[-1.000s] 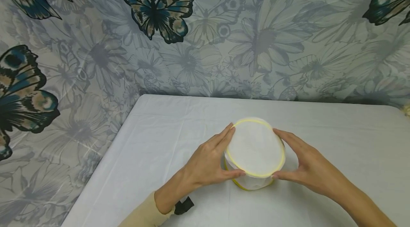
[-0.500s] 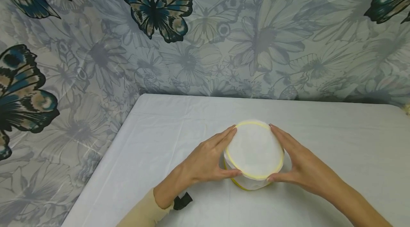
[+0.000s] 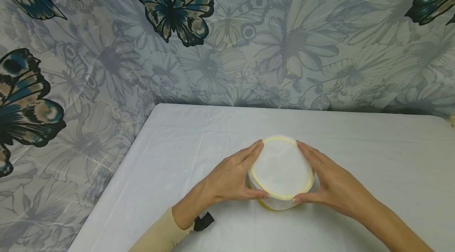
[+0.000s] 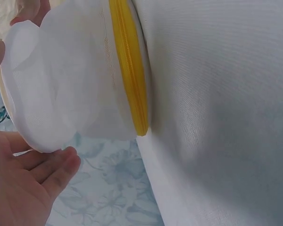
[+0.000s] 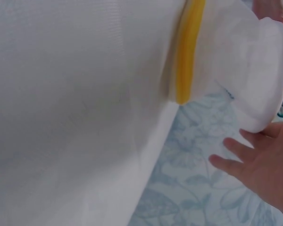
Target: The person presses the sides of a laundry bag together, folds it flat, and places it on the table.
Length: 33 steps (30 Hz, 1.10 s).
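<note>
A round white mesh laundry bag [image 3: 282,167] with yellow trim stands upright on the white-covered table. My left hand [image 3: 232,175] holds its upper rim from the left, thumb at the near side and fingers at the far side. On the opposite side my right hand [image 3: 332,179] grips the same rim, its thumb near the left thumb. The left wrist view shows a yellow zipper band [image 4: 129,66] around the bag's base, against the cloth. In the right wrist view, the lower fingers [image 5: 233,153] spread out past the rim. The bag's inside is hidden.
The white cloth-covered table [image 3: 199,133] reaches back to a wall hanging [image 3: 227,58] printed with flowers and butterflies. A black strap end [image 3: 203,221] sticks out by the left cuff.
My right hand has shifted left along the rim, and its thumb is closer to the left one. The bag's top has moved slightly left and toward me. The left hand has barely moved.
</note>
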### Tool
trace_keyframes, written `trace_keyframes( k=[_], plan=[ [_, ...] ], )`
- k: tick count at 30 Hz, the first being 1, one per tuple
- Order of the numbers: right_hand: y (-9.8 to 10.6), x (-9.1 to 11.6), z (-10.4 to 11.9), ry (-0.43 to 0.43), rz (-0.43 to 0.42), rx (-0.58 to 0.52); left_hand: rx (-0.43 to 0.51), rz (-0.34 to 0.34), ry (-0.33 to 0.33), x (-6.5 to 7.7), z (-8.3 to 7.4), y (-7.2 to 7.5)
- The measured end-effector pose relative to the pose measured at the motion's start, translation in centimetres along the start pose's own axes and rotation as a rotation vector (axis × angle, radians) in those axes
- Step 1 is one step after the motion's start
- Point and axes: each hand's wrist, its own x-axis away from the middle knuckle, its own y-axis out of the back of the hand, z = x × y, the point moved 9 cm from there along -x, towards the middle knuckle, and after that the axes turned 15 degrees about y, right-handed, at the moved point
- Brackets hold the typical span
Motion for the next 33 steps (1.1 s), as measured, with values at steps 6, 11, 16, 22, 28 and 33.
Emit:
trace_keyframes(
  k=[6,11,16,22,28,33],
  plan=[
    [-0.3,0.2,0.2,0.019,-0.008,0.038,0.0,0.031,0.024,0.0,0.1,-0.6],
    [-0.6,0.2,0.5,0.04,-0.025,0.049,-0.014,0.052,0.043,0.0,0.3,-1.2],
    [-1.1,0.3,0.3,0.032,-0.004,0.043,-0.032,0.077,0.064,0.0,0.5,-1.7],
    [-1.6,0.5,0.1,0.003,0.03,0.039,-0.029,0.103,0.08,0.1,0.7,-2.2],
    [-2.1,0.8,-0.1,-0.034,0.078,0.008,-0.03,0.1,0.074,0.2,0.8,-2.3],
    [-2.6,1.0,-0.3,-0.054,0.126,-0.048,-0.026,0.114,0.073,0.3,0.8,-2.5]
  ],
)
